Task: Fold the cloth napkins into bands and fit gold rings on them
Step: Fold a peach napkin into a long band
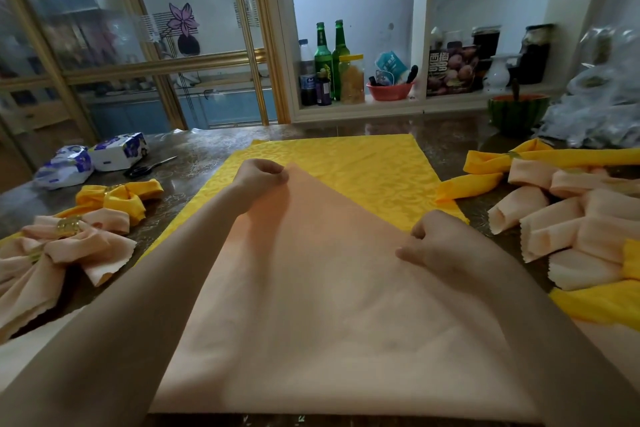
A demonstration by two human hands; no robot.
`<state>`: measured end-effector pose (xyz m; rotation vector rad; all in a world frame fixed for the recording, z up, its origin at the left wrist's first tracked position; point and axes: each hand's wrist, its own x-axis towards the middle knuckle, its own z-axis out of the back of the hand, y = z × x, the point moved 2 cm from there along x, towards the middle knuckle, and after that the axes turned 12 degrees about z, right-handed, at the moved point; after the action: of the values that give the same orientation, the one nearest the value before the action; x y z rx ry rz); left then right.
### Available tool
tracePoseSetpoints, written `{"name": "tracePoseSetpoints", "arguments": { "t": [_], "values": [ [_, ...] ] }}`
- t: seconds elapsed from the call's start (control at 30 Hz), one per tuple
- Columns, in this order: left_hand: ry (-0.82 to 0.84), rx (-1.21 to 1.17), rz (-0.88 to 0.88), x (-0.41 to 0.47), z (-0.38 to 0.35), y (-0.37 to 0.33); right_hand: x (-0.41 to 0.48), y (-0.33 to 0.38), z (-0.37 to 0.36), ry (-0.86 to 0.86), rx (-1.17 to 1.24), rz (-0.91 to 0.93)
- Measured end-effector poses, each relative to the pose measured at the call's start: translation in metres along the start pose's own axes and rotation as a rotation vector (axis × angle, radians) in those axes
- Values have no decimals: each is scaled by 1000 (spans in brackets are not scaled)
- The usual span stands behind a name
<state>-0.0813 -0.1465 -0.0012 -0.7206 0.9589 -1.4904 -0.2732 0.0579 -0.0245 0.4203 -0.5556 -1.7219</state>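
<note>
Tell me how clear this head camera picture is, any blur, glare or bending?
Head view: the wide lens bows the door frames at left and stretches both forearms. Head view: light is dim and soft, with a faint shadow beside the left hand on the peach napkin. Head view: the plastic bags at right look smeared; the green bottles look fairly sharp.

We've got a plain peach napkin and a bright yellow napkin with a tone-on-tone swirly damask pattern. The ring over on our left is shiny gold. Our desk is dark glossy brown with faint scrollwork, the tissue packs are white with purple flowers, and the two bottles are green
</note>
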Motion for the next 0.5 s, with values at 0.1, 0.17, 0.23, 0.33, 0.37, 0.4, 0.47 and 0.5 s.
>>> {"name": "tracePoseSetpoints", "arguments": {
  "t": [0.1,0.17,0.23,0.33,0.37,0.4,0.47,0.5],
  "values": [
    [-44,32,-21,6,-1,2,1,-3,1,-44,-57,6],
    [-87,73,-37,9,-5,3,4,-4,-1,-75,-79,-4],
    [-143,117,-61,11,-10,8,6,-6,-4,-91,-83,-9],
    [-283,319,-69,8,-18,16,6,-7,-7,-129,-93,-1],
    [-326,439,-76,2,-21,17,6,-7,-8,-145,-108,2],
    [-343,533,-100,-8,-23,16,6,-5,-8,-157,-130,4],
    [-271,674,-188,-42,-30,13,6,-6,-9,-162,-173,-7],
    [-217,737,-255,-66,-30,14,6,-6,-10,-155,-186,-13]
  ]
}}
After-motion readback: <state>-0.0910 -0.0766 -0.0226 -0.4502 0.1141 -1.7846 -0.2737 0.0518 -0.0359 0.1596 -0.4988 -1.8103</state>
